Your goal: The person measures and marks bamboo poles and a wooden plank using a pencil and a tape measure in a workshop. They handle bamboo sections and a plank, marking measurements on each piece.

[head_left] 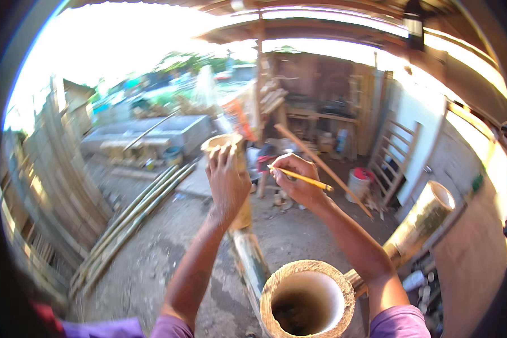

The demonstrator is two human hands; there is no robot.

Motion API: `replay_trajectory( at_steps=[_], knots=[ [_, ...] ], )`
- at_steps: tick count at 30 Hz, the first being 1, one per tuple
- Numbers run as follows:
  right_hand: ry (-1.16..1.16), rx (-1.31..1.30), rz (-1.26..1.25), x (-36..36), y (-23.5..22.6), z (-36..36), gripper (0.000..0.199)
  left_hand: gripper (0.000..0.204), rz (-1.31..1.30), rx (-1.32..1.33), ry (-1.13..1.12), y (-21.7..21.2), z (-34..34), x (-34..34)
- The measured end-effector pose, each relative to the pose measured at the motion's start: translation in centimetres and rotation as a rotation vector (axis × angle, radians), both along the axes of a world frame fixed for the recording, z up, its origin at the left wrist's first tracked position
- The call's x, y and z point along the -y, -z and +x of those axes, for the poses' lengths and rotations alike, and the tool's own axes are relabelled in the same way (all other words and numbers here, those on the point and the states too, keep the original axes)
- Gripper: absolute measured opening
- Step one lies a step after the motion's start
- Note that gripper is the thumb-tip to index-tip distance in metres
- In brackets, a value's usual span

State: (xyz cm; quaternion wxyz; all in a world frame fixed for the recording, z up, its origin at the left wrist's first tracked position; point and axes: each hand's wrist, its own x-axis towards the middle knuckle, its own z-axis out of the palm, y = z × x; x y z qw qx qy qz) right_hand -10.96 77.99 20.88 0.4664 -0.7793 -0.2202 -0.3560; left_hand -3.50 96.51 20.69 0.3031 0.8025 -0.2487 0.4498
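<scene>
My left hand [229, 176] grips a bamboo tube [242, 218] near its top, fingers bent over the open rim. The tube stands upright in front of me, and my hand and wrist cover much of its side. In my right hand [305, 191] is a yellow pencil [310, 180], pinched between thumb and fingers, its point turned left toward the tube. A gap separates the pencil tip from the bamboo. Close below me, between my forearms, a thick bamboo pole [268, 290] shows its round hollow end.
Another thick bamboo piece [416, 217] leans at the right. Long thin poles [135, 219] lie on the ground beside a plank fence [59, 169] at left. Farther off are a concrete trough [146, 134], a slanted wooden strip [321, 166], a red-lidded bucket [359, 183] and a wooden ladder [397, 149].
</scene>
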Motion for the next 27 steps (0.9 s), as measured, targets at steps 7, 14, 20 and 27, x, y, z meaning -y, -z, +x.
replay_trajectory(
  at_steps=[7,14,20,27],
  knots=[
    [0.595,0.122,0.288,5.0,1.9,-17.3,0.012,0.062,0.101,-0.06,1.09,1.9,-8.1,11.8],
    [1.139,0.177,0.198,9.8,0.6,-29.1,0.006,0.068,0.222,0.034,1.513,-0.4,-16.4,21.7],
    [1.287,0.248,-0.017,12.5,-1.6,-30.2,0.007,0.076,0.153,0.152,1.5,-1.9,-19.4,27.8],
    [1.363,0.262,-0.095,12.8,-2.3,-29.1,0.007,0.082,0.214,0.168,1.519,-1.6,-19.3,29.0]
  ],
)
